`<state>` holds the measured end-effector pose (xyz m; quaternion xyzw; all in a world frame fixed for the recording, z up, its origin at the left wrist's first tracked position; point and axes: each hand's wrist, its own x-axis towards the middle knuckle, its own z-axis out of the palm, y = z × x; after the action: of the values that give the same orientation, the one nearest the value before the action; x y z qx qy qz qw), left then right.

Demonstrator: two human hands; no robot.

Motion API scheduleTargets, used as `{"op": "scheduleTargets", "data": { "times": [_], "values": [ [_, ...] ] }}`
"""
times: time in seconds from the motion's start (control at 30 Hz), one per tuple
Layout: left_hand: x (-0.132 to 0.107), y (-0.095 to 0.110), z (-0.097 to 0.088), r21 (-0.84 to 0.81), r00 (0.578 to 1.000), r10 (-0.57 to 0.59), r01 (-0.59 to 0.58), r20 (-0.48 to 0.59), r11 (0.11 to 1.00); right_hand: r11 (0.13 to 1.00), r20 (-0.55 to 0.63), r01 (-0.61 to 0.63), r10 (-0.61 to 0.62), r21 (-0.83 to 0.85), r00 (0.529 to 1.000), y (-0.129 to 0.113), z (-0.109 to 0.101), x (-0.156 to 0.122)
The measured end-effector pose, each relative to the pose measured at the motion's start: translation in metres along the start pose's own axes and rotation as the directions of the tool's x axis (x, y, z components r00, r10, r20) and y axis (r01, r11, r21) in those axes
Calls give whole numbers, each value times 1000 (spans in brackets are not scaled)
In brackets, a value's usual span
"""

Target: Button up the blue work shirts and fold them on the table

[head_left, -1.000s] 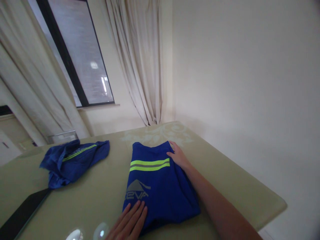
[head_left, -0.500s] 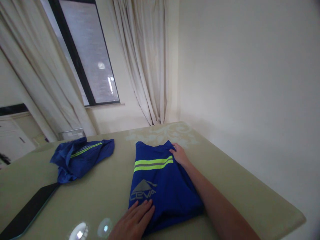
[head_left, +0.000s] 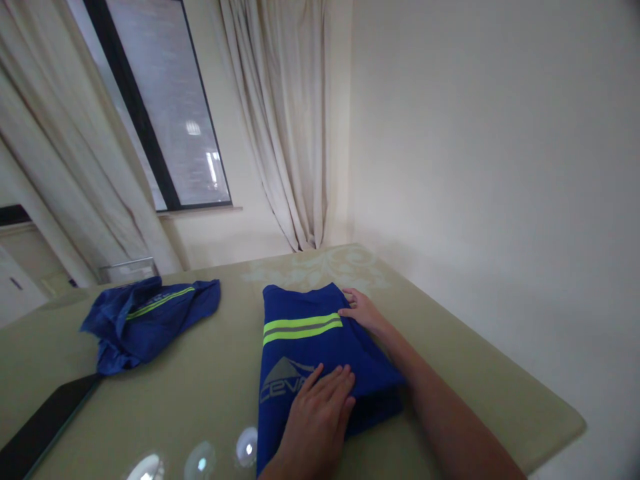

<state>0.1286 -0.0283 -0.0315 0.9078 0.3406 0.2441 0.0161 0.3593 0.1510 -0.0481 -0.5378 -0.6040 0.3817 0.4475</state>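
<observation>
A folded blue work shirt (head_left: 300,303) with yellow-green and grey stripes and a grey "CEVA" logo lies on the table in front of me. My left hand (head_left: 323,413) rests flat on its lower part, fingers stretched out and partly covering the logo. At the shirt's upper right edge is my right hand (head_left: 364,311), its thumb and fingers apart and touching the cloth by the stripe's end. The lower right of the shirt shows a dark fold beneath the top layer.
Another blue garment (head_left: 150,327) with a yellow stripe lies crumpled on the left of the table (head_left: 450,360). A long black flat thing (head_left: 50,420) reaches from it toward the near left. Behind stand curtains (head_left: 285,120) and a window; a wall (head_left: 475,167) runs along the right.
My left hand has moved right and a little up across the shirt, over the logo's right end. The right hand stays at the upper right edge. The view has shifted slightly.
</observation>
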Motion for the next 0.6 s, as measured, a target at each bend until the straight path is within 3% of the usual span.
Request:
{"op": "scheduleTargets", "data": {
  "times": [0.07,0.2,0.33,0.4,0.47,0.53,0.6],
  "values": [
    [-1,1,1,-6,999,32,-32,6,999,1000,-24,17,-18,-23,1000,-1,1,1],
    [0,12,1,-160,965,170,-139,199,977,998,-40,24,-26,-58,999,-4,7,0],
    [4,15,-24,-414,920,249,-109,302,904,995,-71,18,-25,-96,997,-11,6,-4],
    [1,2,-43,-343,953,117,-16,278,939,992,-115,22,-37,-123,993,-21,-4,-5],
    [-6,-22,-54,-113,975,-108,132,194,985,988,-164,43,-67,-148,984,-39,-17,-7],
    [-15,-49,-50,108,954,-287,278,86,955,980,-183,97,-129,-176,975,-65,-26,-12],
    [-22,-72,-33,199,926,-377,365,26,910,955,-125,203,-233,-214,964,-94,-16,-24]
  ]
}}
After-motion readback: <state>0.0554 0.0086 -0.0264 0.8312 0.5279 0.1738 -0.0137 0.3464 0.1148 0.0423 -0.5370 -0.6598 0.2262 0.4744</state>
